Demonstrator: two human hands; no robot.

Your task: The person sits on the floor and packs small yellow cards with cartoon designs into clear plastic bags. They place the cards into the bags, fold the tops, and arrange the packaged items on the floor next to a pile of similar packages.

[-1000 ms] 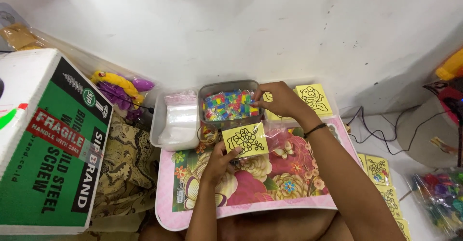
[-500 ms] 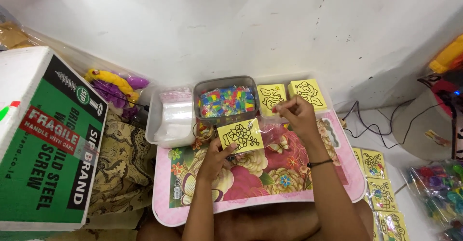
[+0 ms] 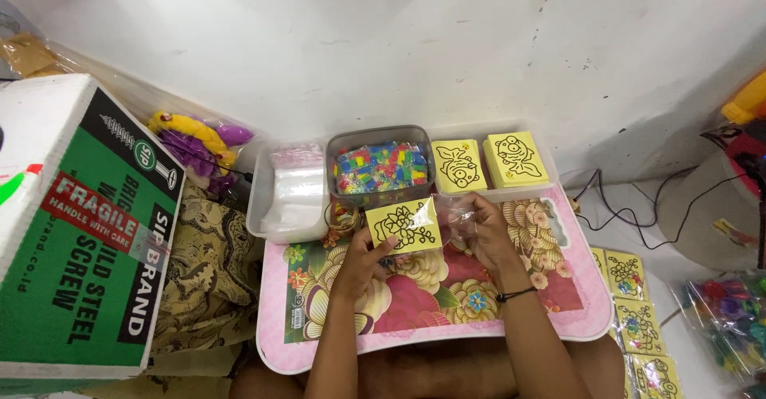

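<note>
Left hand [image 3: 361, 257] grasps a yellow card [image 3: 404, 225] with a black line drawing, thumb on its lower left corner, and holds it tilted just above the desk [image 3: 319, 343]. Right hand [image 3: 483, 231] pinches a clear plastic sleeve [image 3: 455, 214] that touches the card's right edge at 3 o'clock; a dark band circles that wrist. Both of my forearms cross the near edge of the desk, which carries a pink floral top.

At 12 o'clock from the card, just beyond it, stands a grey tub [image 3: 380, 167] filled with small multicoloured packets. At 10 o'clock, beside the tub, a white tray [image 3: 289, 195] holds a stack of clear bags. At 1 o'clock lie two stacks of yellow cards [image 3: 488, 162] side by side in a clear tray.

At 9 o'clock, well apart from my hands, a green and white carton [image 3: 80, 231] stands on patterned cloth [image 3: 203, 283]. At 4 o'clock, on the floor beside the desk, a row of bagged yellow cards [image 3: 634, 315] runs toward me. At 11 o'clock, against the white wall [image 3: 399, 40], lie yellow and purple toys [image 3: 195, 140]. Black cables [image 3: 622, 207] trail at 2 o'clock.
</note>
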